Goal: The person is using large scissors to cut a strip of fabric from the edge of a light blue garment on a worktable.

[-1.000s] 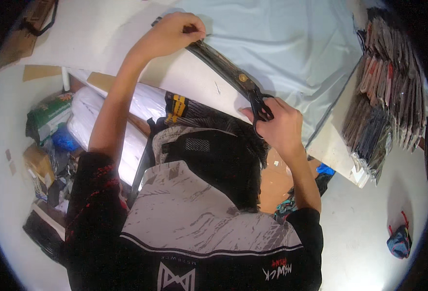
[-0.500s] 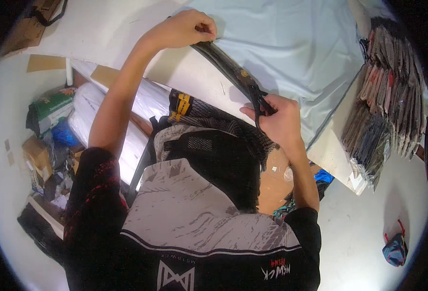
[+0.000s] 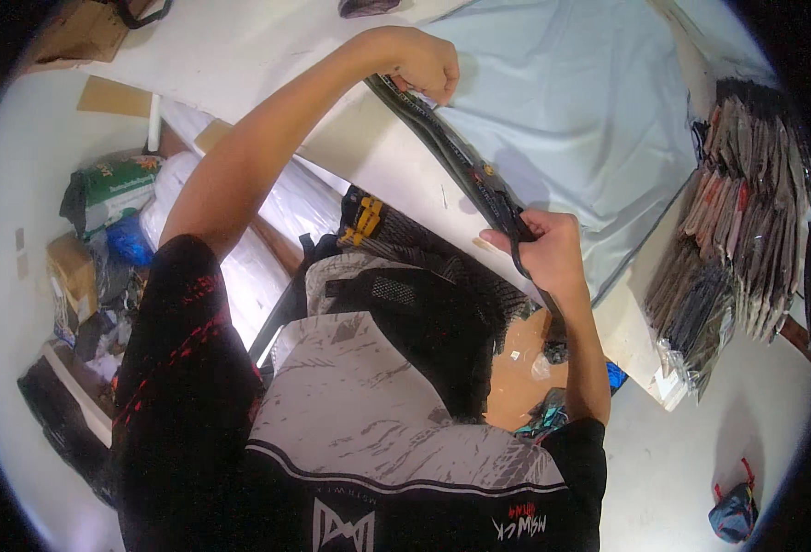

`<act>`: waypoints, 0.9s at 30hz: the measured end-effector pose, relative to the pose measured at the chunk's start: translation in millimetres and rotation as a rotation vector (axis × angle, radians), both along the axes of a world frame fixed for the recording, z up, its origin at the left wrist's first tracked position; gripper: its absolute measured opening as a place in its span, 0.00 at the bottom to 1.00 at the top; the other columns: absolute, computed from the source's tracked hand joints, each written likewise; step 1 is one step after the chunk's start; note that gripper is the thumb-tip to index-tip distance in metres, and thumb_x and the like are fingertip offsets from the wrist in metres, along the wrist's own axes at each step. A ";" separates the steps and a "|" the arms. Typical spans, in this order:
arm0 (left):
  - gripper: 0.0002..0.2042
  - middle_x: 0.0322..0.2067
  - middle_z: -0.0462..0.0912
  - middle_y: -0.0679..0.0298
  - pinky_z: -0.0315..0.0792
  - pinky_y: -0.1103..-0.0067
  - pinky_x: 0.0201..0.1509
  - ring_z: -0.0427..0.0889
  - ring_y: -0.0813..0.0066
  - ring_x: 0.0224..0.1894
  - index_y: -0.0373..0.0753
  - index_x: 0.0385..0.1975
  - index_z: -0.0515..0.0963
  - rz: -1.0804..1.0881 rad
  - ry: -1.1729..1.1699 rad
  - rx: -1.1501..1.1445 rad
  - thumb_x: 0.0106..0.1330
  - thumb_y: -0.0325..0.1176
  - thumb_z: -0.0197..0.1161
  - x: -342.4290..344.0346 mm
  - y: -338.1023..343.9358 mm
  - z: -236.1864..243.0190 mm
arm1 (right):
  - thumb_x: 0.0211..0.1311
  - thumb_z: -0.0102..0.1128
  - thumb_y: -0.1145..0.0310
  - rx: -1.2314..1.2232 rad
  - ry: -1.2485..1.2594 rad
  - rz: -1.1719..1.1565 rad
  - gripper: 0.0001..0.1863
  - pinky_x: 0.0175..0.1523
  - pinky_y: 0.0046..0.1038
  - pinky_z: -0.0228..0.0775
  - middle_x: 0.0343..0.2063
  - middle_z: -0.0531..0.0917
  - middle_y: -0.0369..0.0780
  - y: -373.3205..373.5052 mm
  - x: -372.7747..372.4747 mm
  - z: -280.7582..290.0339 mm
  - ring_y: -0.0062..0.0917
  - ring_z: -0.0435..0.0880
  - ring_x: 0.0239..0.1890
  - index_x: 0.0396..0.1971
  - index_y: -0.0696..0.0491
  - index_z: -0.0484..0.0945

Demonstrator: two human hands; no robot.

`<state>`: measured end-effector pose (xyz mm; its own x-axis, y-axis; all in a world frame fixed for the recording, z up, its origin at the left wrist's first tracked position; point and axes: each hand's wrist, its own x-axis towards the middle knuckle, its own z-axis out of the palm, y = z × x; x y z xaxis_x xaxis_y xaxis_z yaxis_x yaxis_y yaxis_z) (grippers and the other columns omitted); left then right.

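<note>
Landmark: the pale blue sheet (image 3: pixel 571 120) spread on my white table (image 3: pixel 240 55); every place below is told from it.
Thing in hand: a long dark folded strip (image 3: pixel 461 166), lying along the sheet's near-left border and partly over the table edge.
Long axis: it runs slantwise from my left hand (image 3: pixel 419 64) at the sheet's far-left corner down to my right hand (image 3: pixel 543 248) at its near edge.
Left grip: my fingers are pinched closed on the strip's far end, arm stretched out.
Right grip: my fist is curled tight round the near end, and a loop of it hangs below my palm.
Nearer hand: the right, close to my chest.
Edges: the table edge runs just under the strip.
Open room: bare sheet lies to the right of the strip; a stack of packaged goods (image 3: pixel 746 212) sits beyond the sheet's right border, well apart from my hands.
</note>
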<state>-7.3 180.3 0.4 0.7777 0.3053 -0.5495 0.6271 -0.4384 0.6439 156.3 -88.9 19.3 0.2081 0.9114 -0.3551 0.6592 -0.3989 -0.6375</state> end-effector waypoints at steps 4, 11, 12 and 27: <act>0.06 0.26 0.80 0.67 0.68 0.79 0.28 0.74 0.78 0.27 0.36 0.29 0.82 0.012 0.002 0.005 0.57 0.32 0.65 0.4 0.4 -0.7 | 0.42 0.81 0.54 0.019 0.023 -0.002 0.24 0.20 0.27 0.57 0.08 0.67 0.37 -1.1 4.3 -7.1 0.20 0.61 0.13 0.17 0.60 0.81; 0.07 0.26 0.79 0.68 0.67 0.79 0.28 0.73 0.79 0.27 0.36 0.30 0.81 0.018 -0.023 -0.028 0.58 0.33 0.65 -0.7 -3.0 6.5 | 0.40 0.83 0.58 0.133 -0.113 0.115 0.22 0.21 0.24 0.55 0.09 0.67 0.33 -0.3 -0.3 1.4 0.17 0.61 0.14 0.17 0.59 0.79; 0.07 0.26 0.79 0.68 0.67 0.80 0.29 0.73 0.79 0.27 0.36 0.30 0.81 0.042 -0.009 -0.038 0.58 0.33 0.65 -1.5 -4.9 12.7 | 0.39 0.83 0.57 0.164 -0.134 0.121 0.23 0.21 0.24 0.56 0.08 0.67 0.34 0.4 -1.1 1.6 0.19 0.61 0.14 0.15 0.58 0.77; 0.09 0.40 0.80 0.58 0.73 0.72 0.47 0.80 0.64 0.40 0.39 0.41 0.79 0.366 -0.400 0.317 0.61 0.27 0.62 -110.2 -77.8 27.4 | 0.41 0.83 0.63 0.152 0.028 -0.164 0.22 0.21 0.22 0.55 0.10 0.67 0.32 -71.2 14.6 0.0 0.16 0.61 0.15 0.14 0.59 0.74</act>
<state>-117.5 102.5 27.8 0.7186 0.6912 -0.0768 0.5104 -0.4492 0.7333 170.9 -160.1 19.2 0.3499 0.9096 -0.2239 0.5748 -0.3972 -0.7154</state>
